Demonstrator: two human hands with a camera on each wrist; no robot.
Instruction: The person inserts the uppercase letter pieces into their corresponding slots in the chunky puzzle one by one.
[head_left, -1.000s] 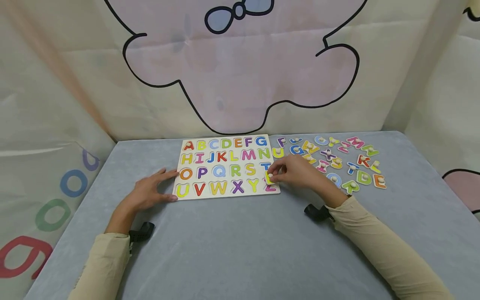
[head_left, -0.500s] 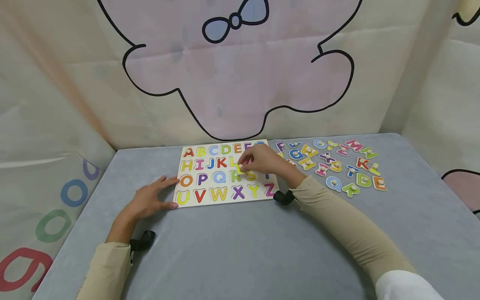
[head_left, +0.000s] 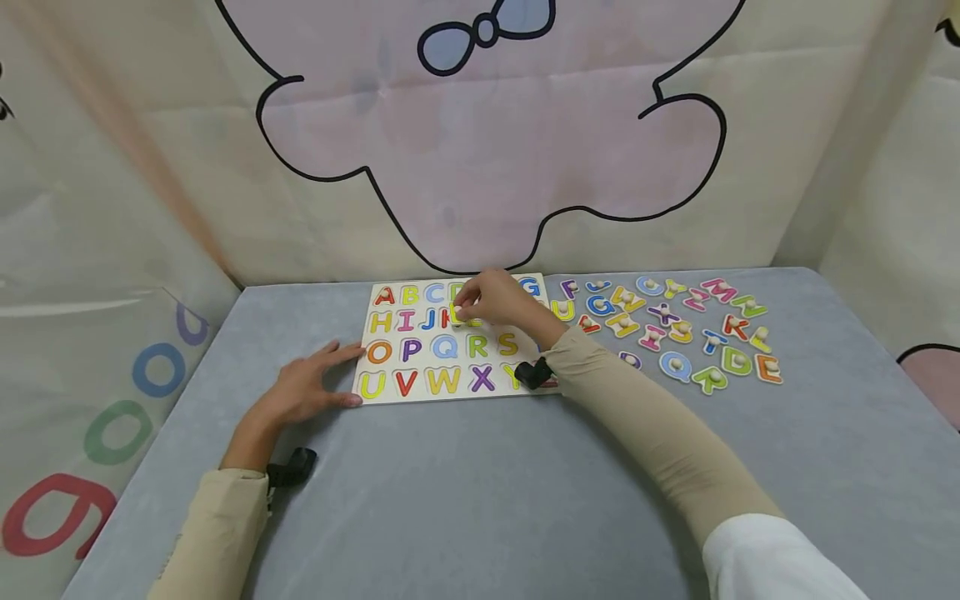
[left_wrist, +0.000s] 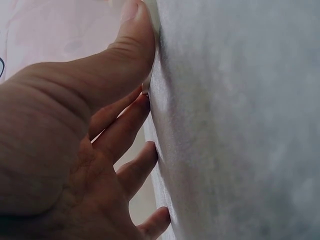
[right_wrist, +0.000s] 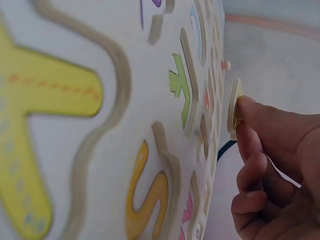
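Observation:
A white alphabet puzzle board (head_left: 463,381) with coloured letter recesses lies at the back of the table. My right hand (head_left: 502,300) is over its upper middle, around the K and L recesses. Between thumb and fingers it pinches a yellow letter puzzle piece (right_wrist: 234,110), held edge-on close over the board in the right wrist view; its letter is hidden. My left hand (head_left: 309,385) has its fingers spread at the board's left edge, thumb at the near left corner. In the left wrist view the thumb (left_wrist: 135,45) and fingertips rest along that edge.
Several loose letter pieces with knobs, among them a green D (head_left: 737,361) and an orange E (head_left: 768,368), lie scattered right of the board. A small knob (right_wrist: 226,65) sticks up from the board's far part. A printed cloth wall (head_left: 465,167) stands behind the grey table (head_left: 465,500).
My right hand has carried the yellow letter piece leftward and away from me, from the board's right edge to its upper middle. The left hand has stayed at the left edge.

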